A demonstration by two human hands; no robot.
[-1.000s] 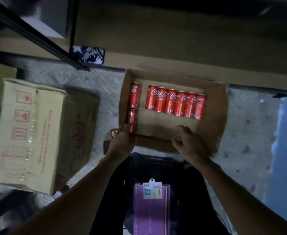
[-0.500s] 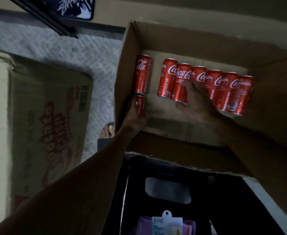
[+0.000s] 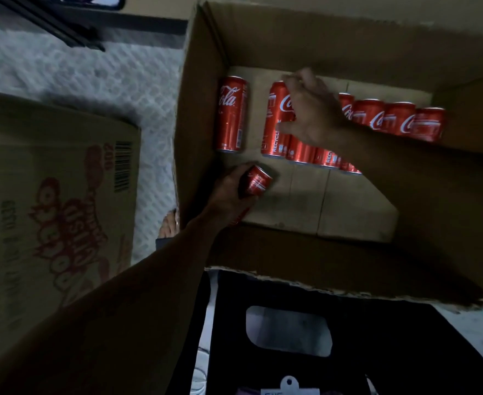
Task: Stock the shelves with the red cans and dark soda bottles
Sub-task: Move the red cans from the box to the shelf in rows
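While the left grip is curled round a red can close to the near left corner of the open box, the right grip is deeper in. Its fingers are hooked over the top end of the leftmost can in the row of cans, with the thumb across that can's side. The row lies side by side along the far edge of the box bottom, running to the right wall. A lone can lies just beside the left wall, a narrow gap apart from the row. Bare cardboard stretches from the held can to the near right corner. The right forearm crosses the right flap. A closed carton stands on the floor left of the box, with toes in the strip between them. A black crate sits at the box's near edge.
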